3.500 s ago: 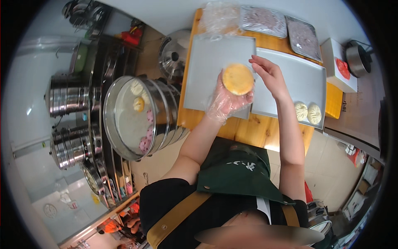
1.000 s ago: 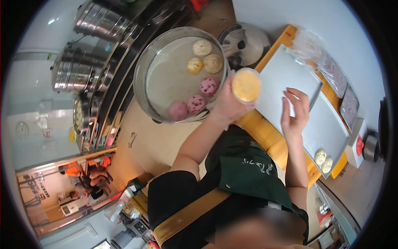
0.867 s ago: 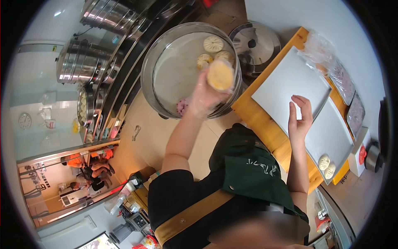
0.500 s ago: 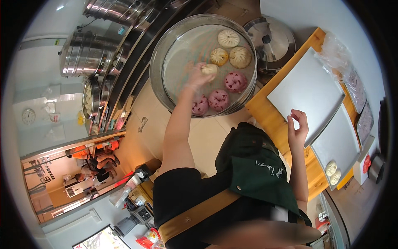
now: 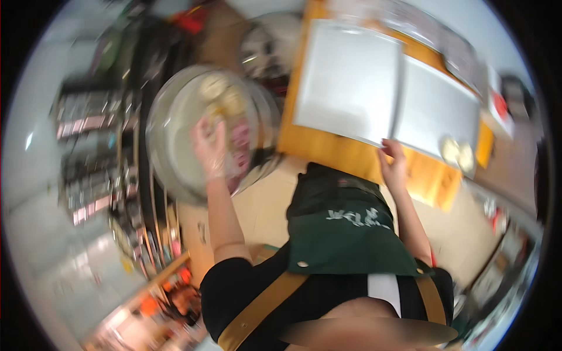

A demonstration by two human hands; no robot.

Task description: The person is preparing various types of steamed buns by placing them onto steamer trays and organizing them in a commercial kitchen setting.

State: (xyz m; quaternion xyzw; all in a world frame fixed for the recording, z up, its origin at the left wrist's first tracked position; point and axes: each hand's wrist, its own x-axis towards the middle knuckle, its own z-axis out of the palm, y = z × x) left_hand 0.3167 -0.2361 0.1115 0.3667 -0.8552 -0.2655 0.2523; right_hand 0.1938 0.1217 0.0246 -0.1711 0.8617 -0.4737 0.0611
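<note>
My left hand [image 5: 211, 149] is over the round metal steamer [image 5: 161, 167], blurred by motion. Its fingers look apart, and I see no bun clearly between them. Just beyond the fingertips are pale pleated buns [image 5: 214, 86] and a yellowish one [image 5: 217, 109], partly behind the fingers. Several pink buns [image 5: 240, 137] line the steamer's right side. My right hand [image 5: 394, 162], fingers loosely bent and holding nothing I can see, is at the front edge of a grey tray [image 5: 351, 82]; blur hides whether it touches.
A second tray [image 5: 436, 105] with two white pleated buns [image 5: 456, 153] overlaps the first on the wooden table [image 5: 333, 149]. Behind the steamer stands a lidded metal pot [image 5: 269, 50]. Steamer stacks [image 5: 88, 111] line the left, and wrapped packages [image 5: 413, 26] lie behind the trays.
The view has turned toward the trays, so the steamer sits farther left. My left hand was on a pale bun in the steamer; now its fingers look apart. My right hand is nearer the tray edge.
</note>
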